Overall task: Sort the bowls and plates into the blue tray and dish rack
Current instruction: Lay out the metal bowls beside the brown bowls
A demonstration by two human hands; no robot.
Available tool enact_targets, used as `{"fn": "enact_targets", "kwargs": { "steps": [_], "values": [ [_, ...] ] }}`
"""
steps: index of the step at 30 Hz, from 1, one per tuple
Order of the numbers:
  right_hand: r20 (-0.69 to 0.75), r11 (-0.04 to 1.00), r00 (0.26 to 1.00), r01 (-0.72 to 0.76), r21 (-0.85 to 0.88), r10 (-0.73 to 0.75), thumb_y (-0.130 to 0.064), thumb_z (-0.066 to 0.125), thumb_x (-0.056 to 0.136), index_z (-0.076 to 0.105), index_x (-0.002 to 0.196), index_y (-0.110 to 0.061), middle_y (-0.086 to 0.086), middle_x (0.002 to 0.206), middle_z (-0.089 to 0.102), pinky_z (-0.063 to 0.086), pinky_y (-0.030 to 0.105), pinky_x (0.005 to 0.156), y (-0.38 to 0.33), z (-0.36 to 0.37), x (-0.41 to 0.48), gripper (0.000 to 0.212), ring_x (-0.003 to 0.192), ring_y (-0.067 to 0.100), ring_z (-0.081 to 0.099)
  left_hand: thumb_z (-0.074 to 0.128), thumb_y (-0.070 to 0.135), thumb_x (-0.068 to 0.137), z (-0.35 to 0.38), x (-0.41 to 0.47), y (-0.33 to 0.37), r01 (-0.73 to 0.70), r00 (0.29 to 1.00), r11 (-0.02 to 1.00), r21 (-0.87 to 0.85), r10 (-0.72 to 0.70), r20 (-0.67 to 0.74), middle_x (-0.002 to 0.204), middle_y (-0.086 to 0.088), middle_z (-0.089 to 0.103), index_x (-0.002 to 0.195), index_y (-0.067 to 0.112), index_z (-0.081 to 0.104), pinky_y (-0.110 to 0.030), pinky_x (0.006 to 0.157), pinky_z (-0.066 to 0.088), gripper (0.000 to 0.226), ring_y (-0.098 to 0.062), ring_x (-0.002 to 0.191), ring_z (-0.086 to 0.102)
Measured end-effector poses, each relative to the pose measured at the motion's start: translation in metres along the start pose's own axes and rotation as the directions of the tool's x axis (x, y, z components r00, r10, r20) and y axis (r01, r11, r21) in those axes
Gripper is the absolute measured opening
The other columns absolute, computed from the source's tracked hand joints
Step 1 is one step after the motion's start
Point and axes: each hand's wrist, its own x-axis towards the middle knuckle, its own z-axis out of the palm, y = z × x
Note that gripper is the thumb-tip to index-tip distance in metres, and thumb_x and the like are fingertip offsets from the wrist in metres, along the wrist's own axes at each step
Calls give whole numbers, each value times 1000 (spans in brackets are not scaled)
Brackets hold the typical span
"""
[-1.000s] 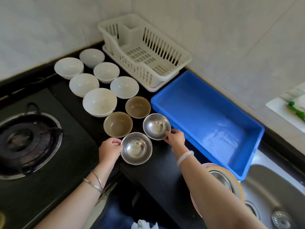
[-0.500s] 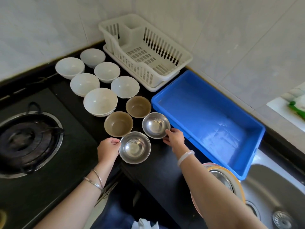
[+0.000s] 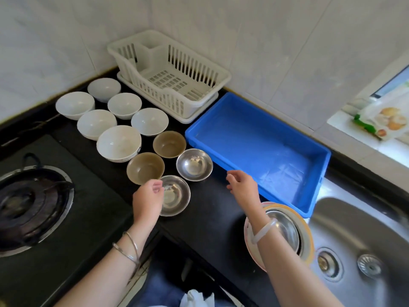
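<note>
Several white bowls [image 3: 119, 145] stand in rows on the black counter, with two brown bowls [image 3: 169, 144] and two steel bowls [image 3: 194, 164] in front of them. My left hand [image 3: 148, 198] hovers over the left rim of the near steel bowl [image 3: 176, 196], fingers loosely curled, holding nothing. My right hand [image 3: 242, 187] hangs in the air right of the far steel bowl, holding nothing. The white dish rack [image 3: 170, 74] and the blue tray [image 3: 259, 149] hold nothing. Under my right forearm sits a stack of plates [image 3: 306, 238] with a steel dish on top.
A gas burner [image 3: 28, 207] is at the left. A steel sink [image 3: 363, 247] lies at the right, next to the tray. Tiled walls close the corner behind the rack. A printed packet [image 3: 382, 120] lies on the window sill.
Both hands let go of the steel bowls and lifted back; my right hand moved right, away from the far steel bowl. The view shifted so the scene sits lower and to the right.
</note>
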Motion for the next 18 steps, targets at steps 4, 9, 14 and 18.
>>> {"fn": "enact_targets", "kwargs": {
  "steps": [4,9,14,18],
  "values": [
    [-201,984,979,3,-180,-40,-21,53,91,68,99,-19,-5,83,66,41,28,68,32,-53,-33,17,81,20,63,58,11,88,36,-21,32,-113,981,994,-10,113,157,101,-7,69,103,9,66,-25,81,44,17,-17,93,62],
    [-421,918,906,-196,-346,35,-21,61,86,64,105,-17,7,102,67,38,30,69,92,-105,-72,20,95,30,61,61,18,87,93,-60,59,-280,882,959,52,235,410,105,0,69,105,16,65,-21,79,43,19,-11,94,60],
    [-517,884,854,-290,-366,65,-27,75,76,52,117,-11,13,111,54,43,39,83,125,-111,-91,50,102,34,51,63,26,85,139,-96,73,-391,763,918,62,286,579,112,3,64,114,19,60,-22,78,45,30,-12,98,61],
    [-514,885,839,-367,-288,181,-26,75,76,47,114,-14,10,109,50,42,38,78,128,-103,-88,48,100,33,50,65,20,84,158,-109,76,-461,691,885,68,310,653,114,-1,63,121,18,55,-30,86,50,39,-16,102,60]
  ]
}}
